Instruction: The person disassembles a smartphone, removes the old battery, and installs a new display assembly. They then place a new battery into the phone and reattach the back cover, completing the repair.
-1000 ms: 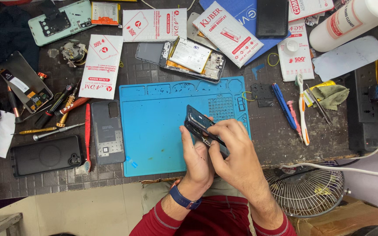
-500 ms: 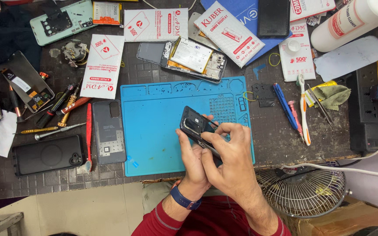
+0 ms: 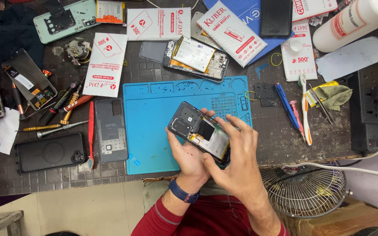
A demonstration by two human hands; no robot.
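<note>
An opened phone point(image 3: 197, 131) with its back cover off shows a dark frame and a pale battery. My left hand point(image 3: 188, 155) cradles it from below, over the blue work mat point(image 3: 154, 118). My right hand point(image 3: 237, 153) grips the phone's near right end, fingers curled over its edge. A blue band is on my left wrist. Both sleeves are red.
Another opened phone point(image 3: 195, 57) lies beyond the mat. Screwdrivers and tweezers point(image 3: 60, 111), a grey back cover point(image 3: 110, 129) and a black case point(image 3: 49, 152) lie to the left. Pens and a toothbrush point(image 3: 303, 109) lie right. White packets, a white bottle point(image 3: 355, 19) and a small fan point(image 3: 305, 190) surround.
Both hands tilted the phone flatter, so its open inside now faces up. They also drifted slightly left over the mat.
</note>
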